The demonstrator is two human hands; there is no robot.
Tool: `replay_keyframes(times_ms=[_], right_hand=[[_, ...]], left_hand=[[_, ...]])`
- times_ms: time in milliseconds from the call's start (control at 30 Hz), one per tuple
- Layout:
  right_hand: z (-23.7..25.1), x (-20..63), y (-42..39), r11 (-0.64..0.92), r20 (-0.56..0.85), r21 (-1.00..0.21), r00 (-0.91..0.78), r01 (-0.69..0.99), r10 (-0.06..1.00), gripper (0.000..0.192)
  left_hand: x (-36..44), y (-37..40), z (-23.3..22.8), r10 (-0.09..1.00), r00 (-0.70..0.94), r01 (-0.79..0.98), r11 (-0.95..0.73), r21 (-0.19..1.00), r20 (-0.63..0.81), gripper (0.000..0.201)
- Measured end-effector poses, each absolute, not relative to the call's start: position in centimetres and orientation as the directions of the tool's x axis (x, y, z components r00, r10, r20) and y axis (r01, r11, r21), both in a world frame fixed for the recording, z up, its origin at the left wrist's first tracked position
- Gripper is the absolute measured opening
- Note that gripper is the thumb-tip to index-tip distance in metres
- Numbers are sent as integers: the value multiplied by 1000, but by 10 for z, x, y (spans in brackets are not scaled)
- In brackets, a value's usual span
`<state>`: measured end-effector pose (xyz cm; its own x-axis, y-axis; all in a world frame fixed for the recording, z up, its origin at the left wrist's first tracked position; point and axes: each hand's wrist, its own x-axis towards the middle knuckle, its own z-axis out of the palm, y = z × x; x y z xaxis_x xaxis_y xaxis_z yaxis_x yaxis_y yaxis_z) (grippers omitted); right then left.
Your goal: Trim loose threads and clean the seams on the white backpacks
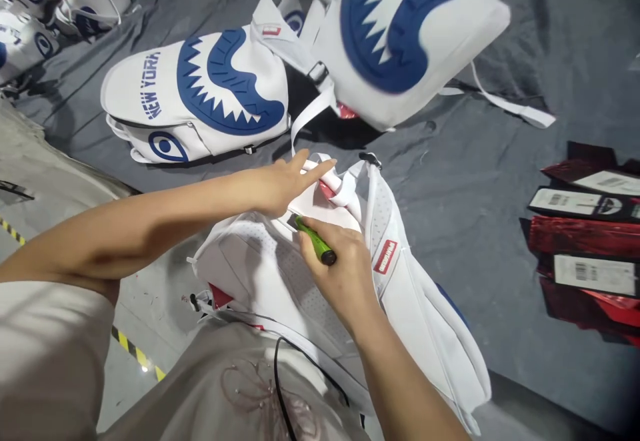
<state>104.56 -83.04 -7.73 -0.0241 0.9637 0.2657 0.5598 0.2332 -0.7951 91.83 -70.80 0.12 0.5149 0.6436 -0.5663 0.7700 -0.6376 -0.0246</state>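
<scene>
The left hand (283, 184) reaches in from the left with its fingers stretched out nearly flat, the fingertips pressing on a folded white strap (340, 184) at the top of the white backpack (280, 274). The right hand (340, 271) is curled shut around a green tool (315, 241), gripped between thumb and fingers, its dark tip pointing away from the wrist; its other end sits against the pack's back panel just under the left hand. It may be a lighter or a marker, but the view is too blurred to tell.

The backpack lies back-side up beneath both hands, partly on the person's lap and partly on the grey-covered counter (475, 187). A small red label (385, 256) sits on the shoulder strap just right of the right hand.

Beyond the left hand lies a shark-mouth backpack (200, 97) printed NEW YORK, and beyond the right hand a second shark-mouth backpack (410, 41) with a loose white webbing strap (510, 107) trailing to the right. Well to the right of the right hand is a stack of red and black hang tags (585, 241). Between that stack and the hands the grey cloth lies bare. Left of the left arm the counter edge drops to a floor with yellow-black tape (135, 354).
</scene>
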Motion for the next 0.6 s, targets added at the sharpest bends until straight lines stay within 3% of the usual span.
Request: replay_keyframes(times_ms=[433, 600], right_hand=[[-70, 1040, -828, 198, 217, -828, -26, 525, 976, 25], [-56, 1034, -827, 160, 123, -843, -106, 513, 987, 23]], left_hand=[[913, -706, -1, 635, 553, 766, -642, 29, -539, 119], [900, -707, -13, 627, 625, 722, -691, 39, -464, 113]])
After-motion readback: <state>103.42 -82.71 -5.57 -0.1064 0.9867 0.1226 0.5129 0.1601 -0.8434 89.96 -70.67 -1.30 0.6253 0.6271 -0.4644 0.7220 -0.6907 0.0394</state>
